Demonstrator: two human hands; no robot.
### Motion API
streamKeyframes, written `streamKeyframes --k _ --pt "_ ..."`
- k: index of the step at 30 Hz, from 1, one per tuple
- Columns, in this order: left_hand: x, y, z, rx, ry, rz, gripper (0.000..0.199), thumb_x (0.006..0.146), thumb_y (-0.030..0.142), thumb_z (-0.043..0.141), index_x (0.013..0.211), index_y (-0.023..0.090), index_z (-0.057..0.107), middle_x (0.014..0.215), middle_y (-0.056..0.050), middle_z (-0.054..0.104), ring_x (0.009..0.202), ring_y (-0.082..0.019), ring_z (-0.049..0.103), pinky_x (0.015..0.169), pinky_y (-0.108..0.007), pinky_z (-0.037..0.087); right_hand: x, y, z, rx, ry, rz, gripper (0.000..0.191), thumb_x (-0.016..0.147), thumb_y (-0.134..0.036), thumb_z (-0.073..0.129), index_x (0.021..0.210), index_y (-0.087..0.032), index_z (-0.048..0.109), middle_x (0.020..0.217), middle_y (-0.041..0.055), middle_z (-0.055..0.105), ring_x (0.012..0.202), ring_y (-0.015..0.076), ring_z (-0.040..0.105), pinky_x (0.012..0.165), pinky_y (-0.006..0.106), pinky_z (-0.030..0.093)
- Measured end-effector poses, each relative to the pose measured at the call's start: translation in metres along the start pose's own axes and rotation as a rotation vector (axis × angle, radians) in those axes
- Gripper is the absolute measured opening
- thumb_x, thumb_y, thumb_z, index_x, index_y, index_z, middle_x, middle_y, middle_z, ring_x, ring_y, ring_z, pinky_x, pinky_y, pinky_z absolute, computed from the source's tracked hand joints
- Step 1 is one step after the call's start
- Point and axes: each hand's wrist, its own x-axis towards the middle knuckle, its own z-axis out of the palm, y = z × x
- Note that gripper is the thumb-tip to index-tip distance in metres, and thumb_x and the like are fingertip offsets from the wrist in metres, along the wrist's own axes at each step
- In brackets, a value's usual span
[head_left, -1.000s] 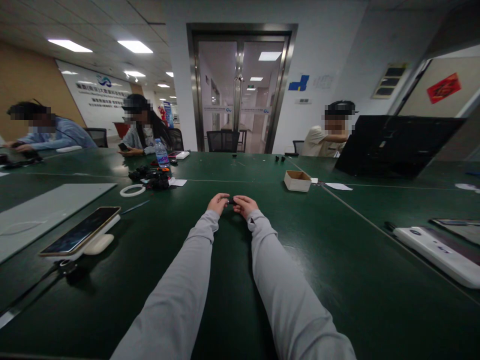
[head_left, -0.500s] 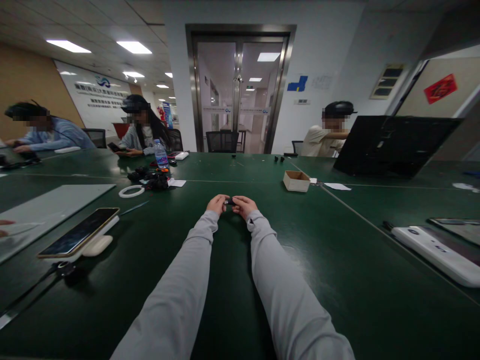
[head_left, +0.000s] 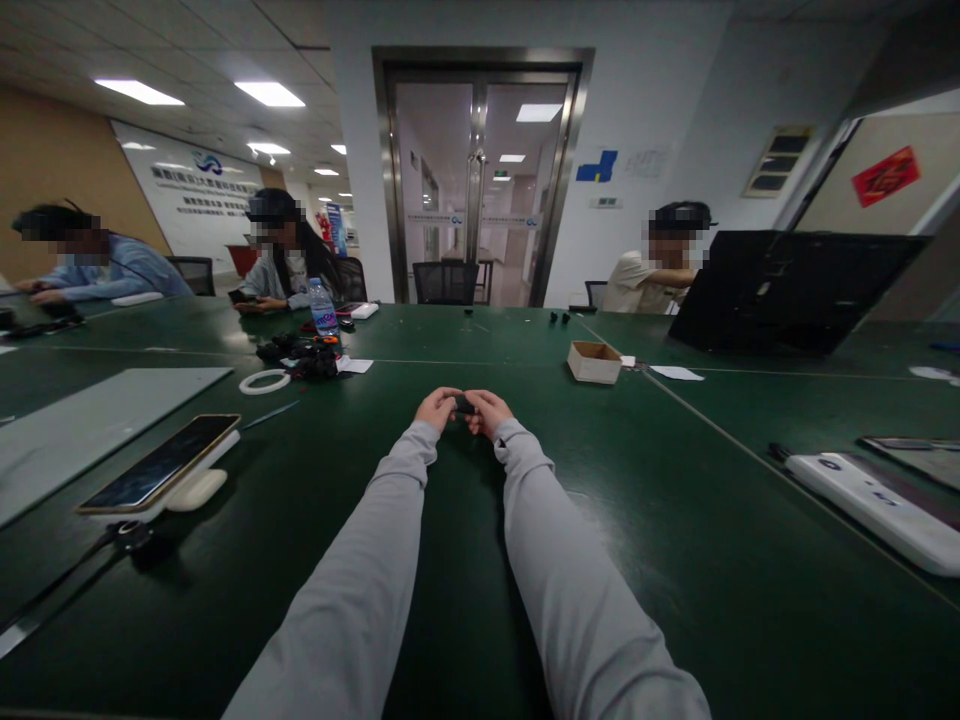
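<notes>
Directly between left hand (head_left: 435,408) and right hand (head_left: 490,411), small dark object (head_left: 464,406).

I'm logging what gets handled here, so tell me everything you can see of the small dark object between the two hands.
The small dark object looks blackish and short, its material unclear. It sits between the fingers of the left hand and right hand, which hide its ends, over the green table. Any parts or markings are too small to make out.
</notes>
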Motion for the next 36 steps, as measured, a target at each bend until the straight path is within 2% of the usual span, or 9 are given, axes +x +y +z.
streamKeyframes --k 5,8,11,17,20,24,28,33,36 --pt "0.0 -0.002 -0.001 0.003 -0.001 0.012 0.027 0.07 0.017 0.044 0.093 0.012 0.057 0.041 0.006 0.045 0.038 -0.006 0.039 0.042 -0.018 0.03 -0.003 -0.002 0.001 0.03 -0.07 -0.005 0.033 0.065 -0.019 0.062 0.093 -0.021 0.047 0.052 -0.0058 0.057 0.04 0.0114 0.057 0.037 0.022 0.046" --pt "0.002 -0.006 -0.001 0.003 0.013 0.033 0.025 0.07 0.02 0.045 0.092 0.012 0.056 0.04 0.006 0.045 0.037 -0.006 0.04 0.041 -0.018 0.03 -0.003 -0.002 0.002 -0.065 -0.058 0.003 0.023 0.069 -0.026 0.058 0.088 -0.019 0.048 0.044 -0.0059 0.054 0.03 0.0102 0.05 0.029 0.02 0.04" --pt "0.004 -0.009 -0.001 0.026 0.031 0.053 0.024 0.071 0.026 0.047 0.088 0.012 0.057 0.039 0.007 0.043 0.036 -0.006 0.039 0.041 -0.018 0.03 0.0 0.001 0.002 -0.121 -0.06 -0.026 0.021 0.065 -0.019 0.059 0.084 -0.018 0.05 0.04 -0.008 0.051 0.026 0.0087 0.045 0.028 0.019 0.038" --pt "0.002 -0.003 0.0 0.018 0.034 -0.022 0.026 0.072 0.036 0.048 0.086 0.015 0.057 0.042 0.006 0.047 0.035 -0.006 0.039 0.04 -0.018 0.03 0.003 0.005 -0.004 0.029 -0.028 -0.052 0.025 0.058 -0.01 0.061 0.08 -0.018 0.052 0.044 -0.008 0.053 0.032 0.0076 0.048 0.031 0.018 0.042" --pt "0.001 -0.001 -0.001 0.079 0.01 -0.045 0.018 0.068 0.034 0.055 0.071 0.016 0.056 0.044 0.005 0.05 0.037 -0.006 0.042 0.042 -0.019 0.032 0.003 0.006 -0.005 0.063 -0.004 -0.058 0.023 0.057 -0.008 0.061 0.076 -0.018 0.054 0.044 -0.0076 0.053 0.033 0.0067 0.047 0.031 0.017 0.04" --pt "0.0 -0.002 -0.002 0.291 0.065 -0.067 0.035 0.073 0.043 0.047 0.051 0.017 0.053 0.037 0.002 0.048 0.038 -0.009 0.045 0.044 -0.021 0.034 0.004 0.007 -0.005 0.073 -0.003 -0.046 0.018 0.056 -0.007 0.061 0.07 -0.017 0.055 0.046 -0.0058 0.054 0.035 0.0062 0.048 0.032 0.016 0.04" --pt "0.0 -0.002 0.0 0.173 0.063 -0.062 0.016 0.068 0.032 0.056 0.069 0.016 0.059 0.048 0.002 0.056 0.041 -0.008 0.048 0.046 -0.02 0.037 0.005 0.008 -0.006 0.077 -0.004 -0.071 0.019 0.055 -0.006 0.062 0.07 -0.016 0.056 0.046 -0.0056 0.055 0.036 0.006 0.049 0.034 0.016 0.04" --pt "0.003 -0.005 0.001 0.05 -0.04 -0.061 0.02 0.073 0.03 0.047 0.081 0.014 0.059 0.038 0.006 0.045 0.034 -0.007 0.04 0.038 -0.018 0.031 0.006 0.009 -0.006 0.063 -0.03 -0.07 0.018 0.053 -0.006 0.062 0.068 -0.015 0.058 0.045 -0.0048 0.055 0.036 0.0063 0.049 0.033 0.016 0.041" --pt "0.005 -0.006 0.0 0.045 -0.038 -0.048 0.019 0.07 0.025 0.05 0.083 0.015 0.059 0.045 0.005 0.05 0.037 -0.006 0.042 0.039 -0.018 0.032 0.005 0.008 -0.005 0.073 -0.035 -0.063 0.019 0.053 -0.006 0.062 0.068 -0.016 0.057 0.047 -0.0048 0.056 0.037 0.0063 0.05 0.034 0.016 0.042"
